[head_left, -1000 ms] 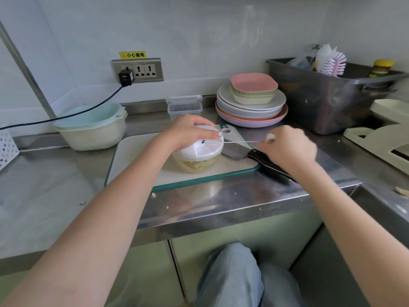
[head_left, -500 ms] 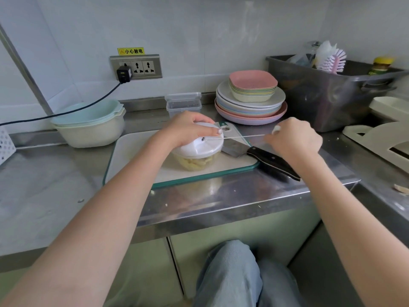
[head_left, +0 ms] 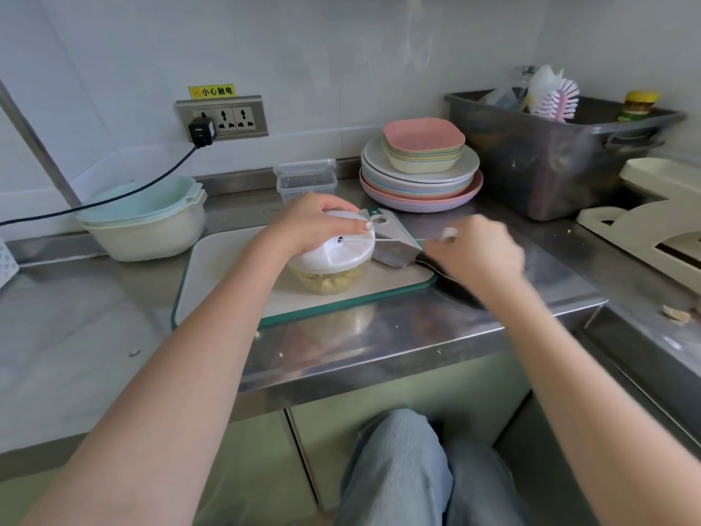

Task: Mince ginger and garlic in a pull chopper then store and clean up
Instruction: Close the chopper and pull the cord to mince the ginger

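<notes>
The pull chopper point(head_left: 333, 260), a clear cup with a white lid, stands on the white, green-edged cutting board point(head_left: 227, 275). Yellowish chopped ginger and garlic point(head_left: 330, 282) show through its wall. My left hand point(head_left: 309, 222) grips the lid from above. My right hand point(head_left: 478, 252) pinches the white pull handle point(head_left: 449, 233) to the right of the chopper. A thin cord point(head_left: 394, 240) runs taut from the lid to that handle. A knife point(head_left: 394, 256) lies on the board's right end, its black handle mostly hidden under my right hand.
Behind the board stand a clear lidded container point(head_left: 306, 180), stacked plates and bowls point(head_left: 421, 168) and two nested basins point(head_left: 144, 218). A dark tub point(head_left: 550, 157) with a brush sits back right. A cream rack point(head_left: 645, 229) lies at right. A black cable point(head_left: 113, 195) runs from the wall socket.
My right hand has moved back left toward the chopper, so the drawn-out cord is shorter than half a second ago. My left hand stays on the lid.
</notes>
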